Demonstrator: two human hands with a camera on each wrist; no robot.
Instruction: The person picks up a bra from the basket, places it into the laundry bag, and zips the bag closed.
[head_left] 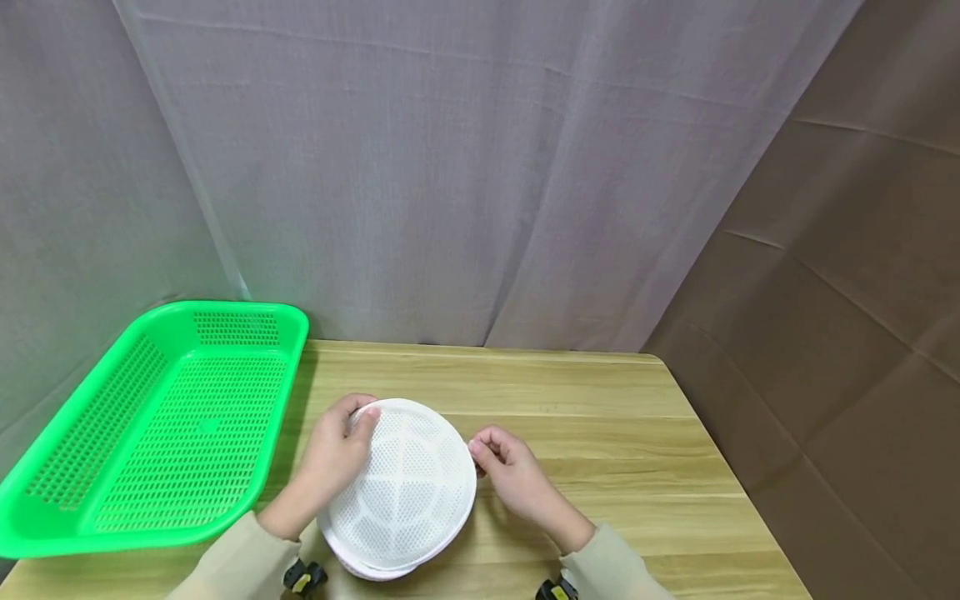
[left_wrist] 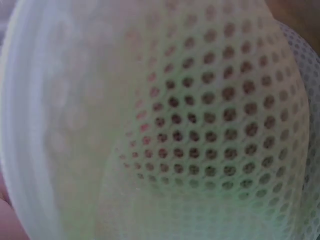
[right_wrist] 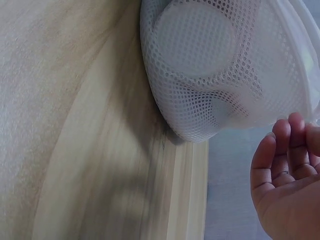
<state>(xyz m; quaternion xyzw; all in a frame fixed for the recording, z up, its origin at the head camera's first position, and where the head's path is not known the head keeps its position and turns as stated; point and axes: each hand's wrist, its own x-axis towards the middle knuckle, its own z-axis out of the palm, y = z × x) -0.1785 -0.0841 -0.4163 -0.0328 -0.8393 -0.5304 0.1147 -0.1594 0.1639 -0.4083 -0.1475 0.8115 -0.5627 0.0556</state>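
Observation:
A round white mesh laundry bag (head_left: 401, 492) is held up at a tilt over the front of the wooden table, its flat face with a cross-shaped seam turned upward. My left hand (head_left: 337, 446) grips its upper left rim, thumb on top and fingers behind. At the right rim, my right hand (head_left: 517, 479) pinches the edge between thumb and index finger. In the right wrist view the bag's mesh side (right_wrist: 200, 95) bulges below the rim, and the other fingers of the right hand (right_wrist: 290, 185) curl loosely. White mesh (left_wrist: 225, 125) fills most of the left wrist view.
A large green plastic basket (head_left: 45, 533) with slotted walls stands on the left of the wooden table (head_left: 600, 417). A grey curtain (head_left: 420, 167) hangs along the back edge, and a brown cloth (head_left: 847, 333) closes off the right side.

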